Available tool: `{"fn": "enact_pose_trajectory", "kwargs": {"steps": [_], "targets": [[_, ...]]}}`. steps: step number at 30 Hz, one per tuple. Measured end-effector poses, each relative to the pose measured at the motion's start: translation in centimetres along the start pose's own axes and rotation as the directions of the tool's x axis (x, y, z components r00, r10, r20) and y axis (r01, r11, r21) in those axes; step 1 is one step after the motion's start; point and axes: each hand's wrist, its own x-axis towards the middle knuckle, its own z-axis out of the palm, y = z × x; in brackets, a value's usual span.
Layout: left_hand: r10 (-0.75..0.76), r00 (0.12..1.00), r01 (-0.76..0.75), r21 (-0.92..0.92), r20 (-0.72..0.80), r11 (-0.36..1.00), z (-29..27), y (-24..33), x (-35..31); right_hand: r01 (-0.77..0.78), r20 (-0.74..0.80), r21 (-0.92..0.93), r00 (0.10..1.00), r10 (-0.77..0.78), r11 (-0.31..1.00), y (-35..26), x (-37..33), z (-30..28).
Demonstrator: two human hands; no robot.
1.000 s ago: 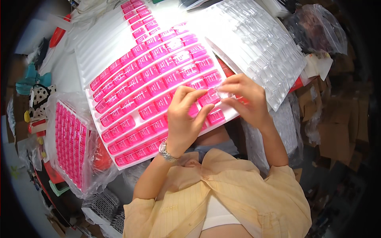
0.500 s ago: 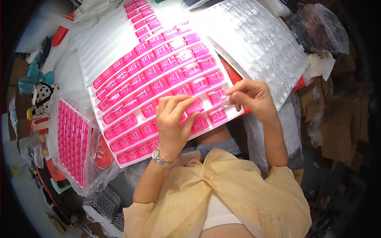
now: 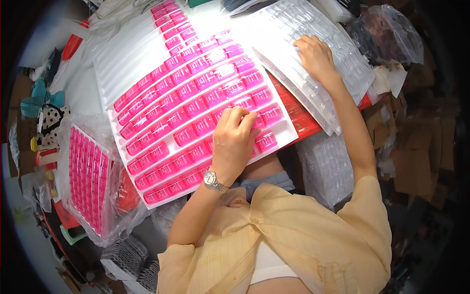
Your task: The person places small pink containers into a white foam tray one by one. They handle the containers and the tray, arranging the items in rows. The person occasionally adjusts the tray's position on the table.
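We look down on a person's two bare hands above a worktable covered in rows of small glossy pieces. Bright pink pieces (image 3: pixel 186 92) with pale print sit in curved rows in a white tray (image 3: pixel 290 130). The left hand (image 3: pixel 238 128) is over the lower right part of these rows, its fingers bent downward. We see pink pieces just beyond the fingertips and on either side of them; the hand itself covers those beneath, so we cannot tell whether it is grasping one or only resting there. A silver watch (image 3: pixel 210 178) circles that wrist.

The right hand (image 3: pixel 312 56) reaches up and away to the near side of a layer of clear pieces (image 3: pixel 345 78). Its fingers are curled, the clear pieces just beside them; we cannot make out whether anything is pinched. Between the two layers we see a strip of red surface (image 3: pixel 293 104).
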Motion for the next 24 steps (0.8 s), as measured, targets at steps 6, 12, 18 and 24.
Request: {"fn": "enact_pose_trajectory", "kwargs": {"steps": [6,12,18,24], "targets": [[-0.071,0.997,0.079,0.277,-0.037,0.958,-4.3,-0.4,-3.2,-0.041,-0.219,0.275,0.970,0.104,0.960,0.3,-0.9,-0.2],[-0.146,0.987,0.144,-0.042,-0.070,0.989,-4.6,-2.0,-4.5,-0.162,0.168,0.974,0.986,-0.024,0.156,-12.0,-5.7,-7.3],[-0.143,0.987,0.113,-0.309,-0.075,0.944,-4.9,-0.8,-4.2,-0.233,0.258,0.961,0.950,-0.177,0.147,-16.8,-7.1,-8.4],[-0.063,0.998,0.070,-0.320,0.031,0.945,-5.2,-1.2,-4.2,-0.304,0.323,0.946,0.897,-0.301,0.111,-16.8,-7.2,-7.8]]}}
